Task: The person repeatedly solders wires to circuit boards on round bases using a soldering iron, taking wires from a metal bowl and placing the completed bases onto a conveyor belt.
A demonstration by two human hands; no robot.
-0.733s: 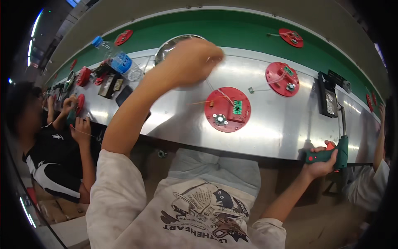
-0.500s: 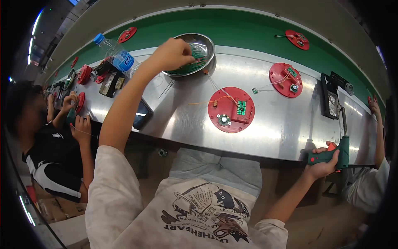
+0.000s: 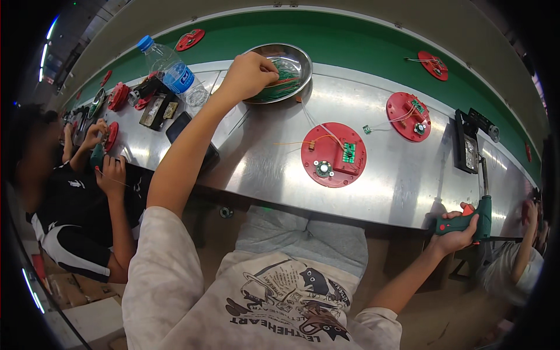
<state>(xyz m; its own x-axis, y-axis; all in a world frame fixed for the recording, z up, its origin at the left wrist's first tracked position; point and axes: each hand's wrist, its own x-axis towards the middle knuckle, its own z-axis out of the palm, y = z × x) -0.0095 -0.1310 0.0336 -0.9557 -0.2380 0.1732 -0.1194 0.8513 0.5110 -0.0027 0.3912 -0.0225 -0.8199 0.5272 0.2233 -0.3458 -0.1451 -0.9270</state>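
My left hand [image 3: 251, 74] reaches into a round steel bowl [image 3: 307, 65] of thin green wires. Its thumb and fingers are pinched together. A reddish-orange strand lies by the fingertips, but whether they grip it cannot be made out. Low at the right, my right hand [image 3: 458, 234] is wrapped round the handle of a green soldering gun [image 3: 483, 214] with a red trigger, its metal barrel pointing away from me. Between my hands a red disc [image 3: 338, 179] lies on the bench, carrying a small green circuit board [image 3: 349, 153], a round metal-centred part and loose wires.
A second wired red disc [image 3: 402, 108] lies farther right, beside a black tray-like holder [image 3: 465, 146]. A water bottle [image 3: 178, 76] and a dark flat object [image 3: 192, 140] are near my left arm. Other red discs rest along the green back strip. People work on both sides.
My left hand stays in the bowl, its fingertips shifted slightly among the wires. The view has turned a little, so the bench things appear farther right. My right hand keeps hold of the soldering gun.
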